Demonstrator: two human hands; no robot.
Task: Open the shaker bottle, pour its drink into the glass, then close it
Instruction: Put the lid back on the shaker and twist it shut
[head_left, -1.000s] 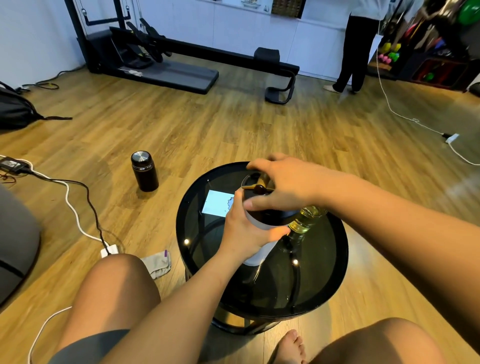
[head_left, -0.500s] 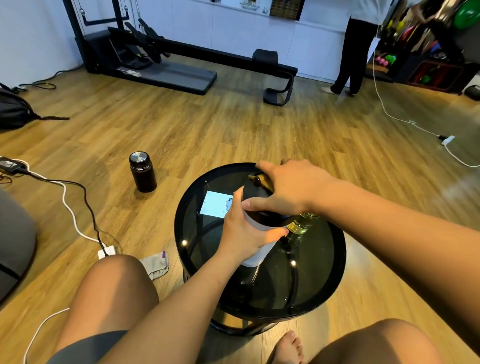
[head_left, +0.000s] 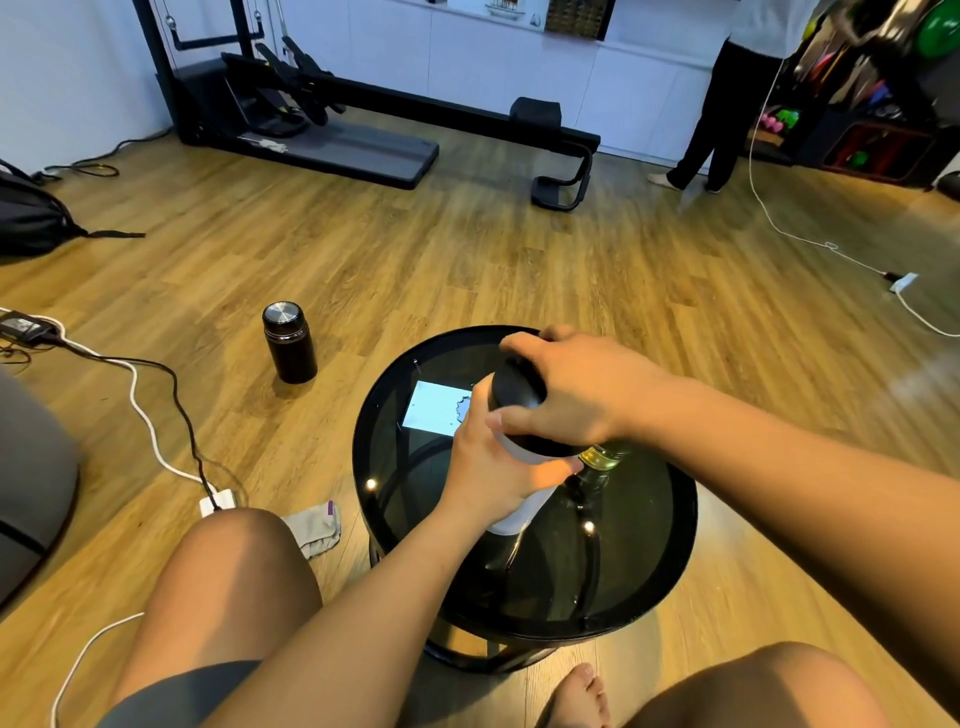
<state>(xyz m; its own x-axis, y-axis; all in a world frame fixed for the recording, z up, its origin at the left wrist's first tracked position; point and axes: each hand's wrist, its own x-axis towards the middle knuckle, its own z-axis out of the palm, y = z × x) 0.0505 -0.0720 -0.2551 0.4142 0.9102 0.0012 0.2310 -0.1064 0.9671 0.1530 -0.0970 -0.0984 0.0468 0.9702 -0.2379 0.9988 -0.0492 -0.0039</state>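
A white shaker bottle stands on the round black glass table. My left hand wraps around its body. My right hand grips the black lid from above, and the lid sits over the bottle's mouth. Just right of the bottle a glass holding yellowish drink shows under my right wrist; most of it is hidden.
A lit phone lies on the table's far left. A dark flask stands on the wood floor to the left, near cables and a white charger. A cloth lies by my knee. A person stands far right.
The lid, which was tilted off the open mouth with the inside showing, has come down over the bottle under my right hand. My left hand kept its hold on the body.
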